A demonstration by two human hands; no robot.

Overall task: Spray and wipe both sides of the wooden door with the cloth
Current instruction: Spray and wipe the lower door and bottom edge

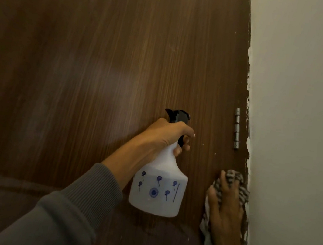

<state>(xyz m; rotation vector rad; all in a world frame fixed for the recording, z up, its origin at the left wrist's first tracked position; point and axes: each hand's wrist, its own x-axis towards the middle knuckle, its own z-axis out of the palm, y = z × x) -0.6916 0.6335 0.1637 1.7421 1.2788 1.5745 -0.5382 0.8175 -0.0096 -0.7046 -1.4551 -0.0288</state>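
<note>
We see the left hand (165,136), in a grey sleeve (59,211), its fingers (177,151) curled round the neck of the white spray bottle (157,193), nozzle toward the wooden door (103,57). At 4 o'clock the right hand (225,211) presses the striped cloth (230,175) on the door, fingers spread. A hinge (237,128) sits at 12 o'clock from the cloth. The pale wall (295,115) bounds the door at 3 o'clock, and bare panel stretches toward 9 and 12.

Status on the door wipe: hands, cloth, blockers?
Left hand grips spray bottle by the neck. Right hand presses cloth on door, below hinge, beside wall. Nothing in the way.
</note>
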